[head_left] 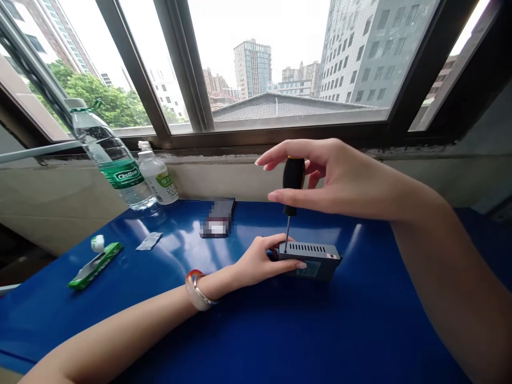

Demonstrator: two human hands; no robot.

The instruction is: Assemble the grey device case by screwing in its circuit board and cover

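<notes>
A small grey box-shaped device (310,250) with a row of vent slots along its top and a dark label on its front stands on the blue table. My left hand (268,258) pinches its left end, thumb across the front and fingers behind. Upright over the left end is a screwdriver (294,178) with a black handle, its tip at a hole in the top face. My right hand (324,178) is loosely around the handle: the thumb crosses its front, the index finger stretches out near the top, and the other fingers curl beside it.
A large water bottle (122,173) and a smaller white bottle (160,178) stand by the window wall. A phone (218,218), partly pixelated, lies behind the device. A small silver packet (149,241) and an opened green wrapper (96,265) lie on the left of the table (248,341).
</notes>
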